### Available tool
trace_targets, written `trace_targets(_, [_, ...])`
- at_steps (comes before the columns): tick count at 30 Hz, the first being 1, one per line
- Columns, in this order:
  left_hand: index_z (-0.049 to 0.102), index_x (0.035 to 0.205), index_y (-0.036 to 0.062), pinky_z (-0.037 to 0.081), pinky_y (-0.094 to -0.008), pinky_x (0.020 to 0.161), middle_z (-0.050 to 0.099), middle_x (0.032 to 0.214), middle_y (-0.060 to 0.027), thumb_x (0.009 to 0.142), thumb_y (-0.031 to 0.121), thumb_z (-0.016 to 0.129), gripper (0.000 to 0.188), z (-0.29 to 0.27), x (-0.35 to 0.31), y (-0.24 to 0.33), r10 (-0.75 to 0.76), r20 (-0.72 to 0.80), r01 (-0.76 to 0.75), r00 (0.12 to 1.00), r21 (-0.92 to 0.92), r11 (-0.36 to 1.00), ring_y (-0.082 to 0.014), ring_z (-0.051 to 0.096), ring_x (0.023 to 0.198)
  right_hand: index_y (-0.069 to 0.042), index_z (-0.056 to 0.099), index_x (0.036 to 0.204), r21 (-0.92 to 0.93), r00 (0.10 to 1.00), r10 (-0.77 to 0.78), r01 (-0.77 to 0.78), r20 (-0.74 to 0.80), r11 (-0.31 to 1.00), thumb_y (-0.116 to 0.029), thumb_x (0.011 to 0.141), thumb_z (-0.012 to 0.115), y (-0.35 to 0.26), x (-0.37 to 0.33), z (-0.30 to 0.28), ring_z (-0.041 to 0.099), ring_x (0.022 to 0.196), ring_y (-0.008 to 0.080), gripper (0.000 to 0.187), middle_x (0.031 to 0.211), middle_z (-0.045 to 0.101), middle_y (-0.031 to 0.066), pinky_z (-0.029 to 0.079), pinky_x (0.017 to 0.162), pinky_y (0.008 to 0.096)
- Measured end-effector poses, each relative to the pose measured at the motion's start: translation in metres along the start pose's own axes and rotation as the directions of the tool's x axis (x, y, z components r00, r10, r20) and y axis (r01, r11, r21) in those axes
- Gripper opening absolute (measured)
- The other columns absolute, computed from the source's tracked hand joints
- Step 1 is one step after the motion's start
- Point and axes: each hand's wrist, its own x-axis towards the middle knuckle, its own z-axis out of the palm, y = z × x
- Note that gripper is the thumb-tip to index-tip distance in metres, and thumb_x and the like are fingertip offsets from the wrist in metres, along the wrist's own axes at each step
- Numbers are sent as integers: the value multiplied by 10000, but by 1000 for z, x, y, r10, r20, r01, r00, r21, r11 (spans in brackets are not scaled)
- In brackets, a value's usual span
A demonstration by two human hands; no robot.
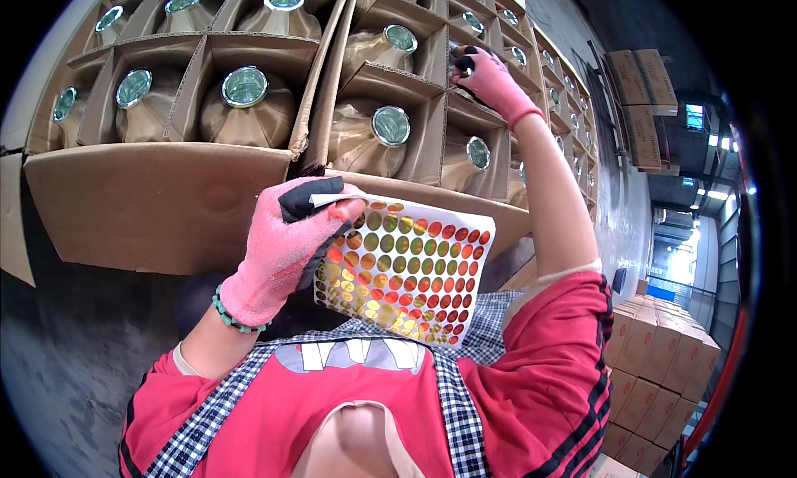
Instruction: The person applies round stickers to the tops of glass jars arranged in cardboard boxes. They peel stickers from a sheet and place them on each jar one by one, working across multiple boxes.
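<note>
In my left hand, gloved in pink with black finger coverings, is a white sheet of round shiny stickers. The stickers gleam gold, orange, red and green, and my thumb and fingers pinch the sheet's upper left corner. My right hand, in a matching glove, reaches forward into a compartment of the right-hand carton. Its fingers are curled at the compartment's top, and what they grip is mostly hidden. Near it stand ribbed gold-brown bottles, such as the one with a green, silver-rimmed top.
To the left, a second open carton holds similar bottles between cardboard dividers. Further cartons of bottles continue to the far right. Stacked closed boxes stand at the lower right, with more boxes farther back along the grey floor.
</note>
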Motion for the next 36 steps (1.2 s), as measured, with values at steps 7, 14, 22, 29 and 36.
trace_targets(7, [586,905,-54,437,-189,631,605,787,-40,772,84,608,193,0,-2,-4,14,-62,-10,998,68,998,-70,546,719,-95,588,982,-418,997,26,8,74,908,-118,742,506,-3,19,12,410,1089,352,255,1114,489,123,333,912,457])
trace_targets(14, [581,905,-64,382,-173,594,563,749,-11,777,76,598,190,1,4,-1,96,-80,-92,992,54,994,-48,475,671,-37,579,860,386,946,37,97,-323,917,-183,702,640,-55,-45,-48,546,858,260,223,867,577,96,423,768,358])
trace_targets(22, [582,932,-52,440,-196,673,602,826,-36,769,57,617,199,4,8,-6,111,-144,-112,983,1,994,-65,534,746,-31,541,734,366,914,-349,402,-206,839,-82,580,693,-159,-131,-67,525,696,291,222,721,535,95,425,647,345])
trace_targets(29, [594,915,-43,445,-193,682,610,812,-36,747,74,654,213,5,-1,3,89,-165,-77,982,79,994,-63,543,738,-25,544,702,401,940,-307,342,-151,850,-71,583,684,-168,-138,-75,524,682,285,189,682,531,93,420,641,348])
trace_targets(36, [601,917,-37,450,-193,658,611,798,-40,757,65,638,193,9,-7,8,103,-176,-97,979,44,994,-69,554,731,-71,602,798,156,828,-440,514,-347,844,-81,587,677,-167,-149,-75,555,781,251,224,780,579,65,435,725,357])
